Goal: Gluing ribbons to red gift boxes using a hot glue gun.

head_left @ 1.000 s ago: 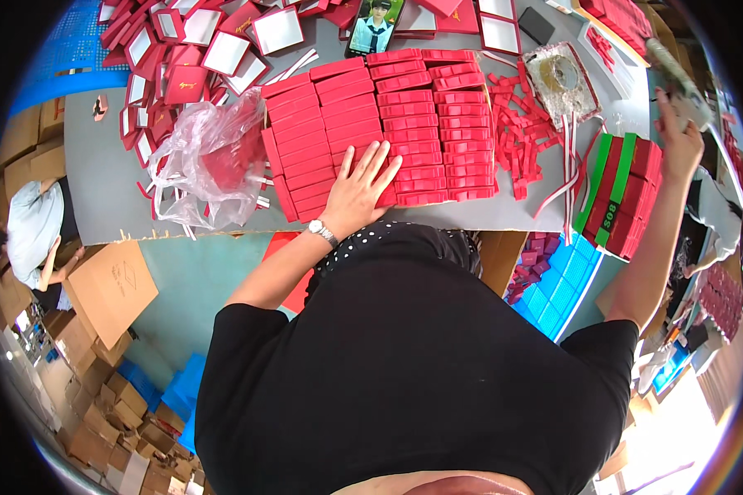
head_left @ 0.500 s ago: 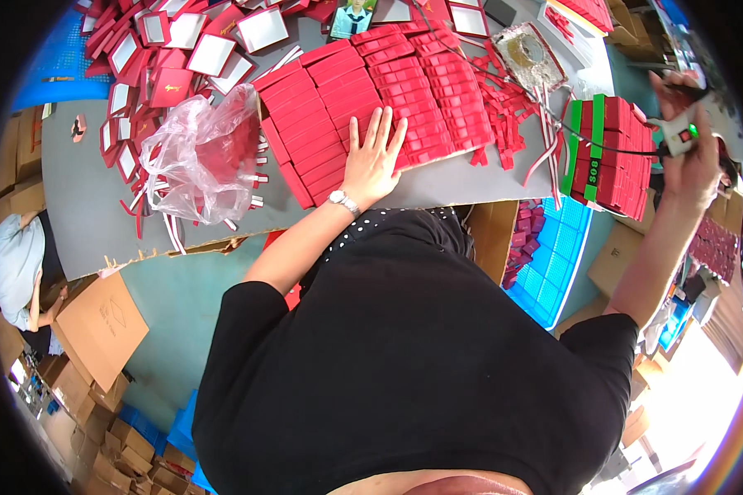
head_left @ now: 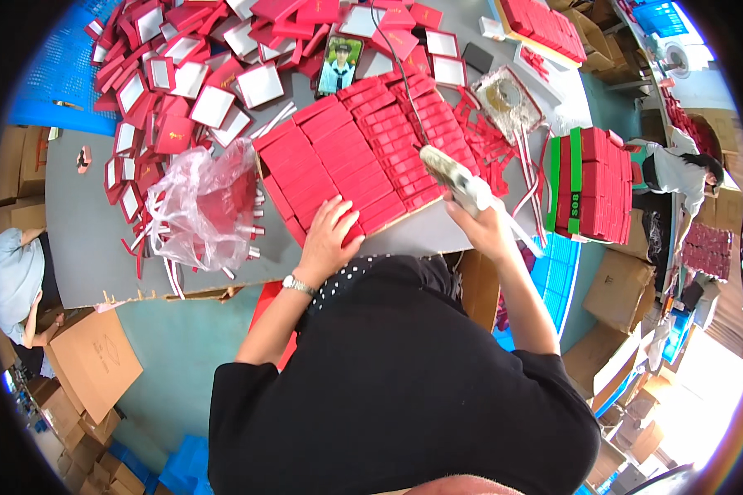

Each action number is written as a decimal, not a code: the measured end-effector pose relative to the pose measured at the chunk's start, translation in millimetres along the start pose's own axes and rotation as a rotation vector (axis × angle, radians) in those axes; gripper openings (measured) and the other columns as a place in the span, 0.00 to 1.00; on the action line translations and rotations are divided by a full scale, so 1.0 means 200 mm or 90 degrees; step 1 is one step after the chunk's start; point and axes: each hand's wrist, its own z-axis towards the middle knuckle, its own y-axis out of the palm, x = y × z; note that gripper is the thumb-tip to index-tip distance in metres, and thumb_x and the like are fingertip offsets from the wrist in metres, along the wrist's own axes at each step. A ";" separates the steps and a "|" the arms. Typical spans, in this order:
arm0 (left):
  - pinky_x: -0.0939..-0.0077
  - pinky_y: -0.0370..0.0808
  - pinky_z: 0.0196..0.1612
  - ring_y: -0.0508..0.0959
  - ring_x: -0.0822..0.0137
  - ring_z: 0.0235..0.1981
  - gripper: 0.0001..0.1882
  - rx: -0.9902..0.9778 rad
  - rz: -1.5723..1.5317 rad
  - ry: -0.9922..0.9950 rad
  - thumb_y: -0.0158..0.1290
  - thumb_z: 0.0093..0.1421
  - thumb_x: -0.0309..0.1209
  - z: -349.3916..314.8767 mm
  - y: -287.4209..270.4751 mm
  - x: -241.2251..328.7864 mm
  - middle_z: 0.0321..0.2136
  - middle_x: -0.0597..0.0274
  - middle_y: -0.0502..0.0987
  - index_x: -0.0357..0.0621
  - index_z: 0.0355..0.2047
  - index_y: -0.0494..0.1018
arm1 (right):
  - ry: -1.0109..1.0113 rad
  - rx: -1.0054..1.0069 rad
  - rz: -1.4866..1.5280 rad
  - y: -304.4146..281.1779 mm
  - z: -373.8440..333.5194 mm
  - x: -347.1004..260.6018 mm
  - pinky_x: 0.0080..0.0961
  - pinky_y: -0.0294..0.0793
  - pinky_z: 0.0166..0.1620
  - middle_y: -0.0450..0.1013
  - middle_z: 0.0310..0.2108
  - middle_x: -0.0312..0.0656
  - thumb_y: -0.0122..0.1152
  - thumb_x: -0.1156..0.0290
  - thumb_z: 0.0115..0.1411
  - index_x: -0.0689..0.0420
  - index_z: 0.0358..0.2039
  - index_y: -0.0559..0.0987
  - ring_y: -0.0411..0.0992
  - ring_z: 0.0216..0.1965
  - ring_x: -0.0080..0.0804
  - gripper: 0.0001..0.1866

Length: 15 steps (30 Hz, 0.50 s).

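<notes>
left hand (head_left: 332, 233) lies flat, open, on the red boxes (head_left: 351, 161) laid in rows on the worktop (head_left: 99, 247). right hand (head_left: 483, 219) grips a glue gun (head_left: 454, 175) just above their near edge. rows look laid out; gluing seems barely begun.

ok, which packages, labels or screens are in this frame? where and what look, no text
Flat red boxes: rows on the table, under the left hand.
Open red boxes: white-lined, heaped at far left.
Clear plastic bag: crumpled, left of the rows.
Phone screen: upright rectangle showing a portrait photo, beyond the rows.
Red box stack: green-strapped, right table edge.
Cardboard cartons: brown, on the floor at left.
Right hand: holds a pale handheld tool.
</notes>
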 end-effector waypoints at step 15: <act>0.60 0.70 0.55 0.73 0.61 0.52 0.09 0.057 0.027 0.105 0.62 0.52 0.29 -0.02 0.01 -0.04 0.44 0.69 0.78 0.50 0.36 0.80 | 0.174 -0.268 0.141 0.18 -0.10 0.17 0.26 0.72 0.44 0.76 0.30 0.38 0.56 0.68 0.63 0.64 0.43 0.74 0.74 0.35 0.25 0.13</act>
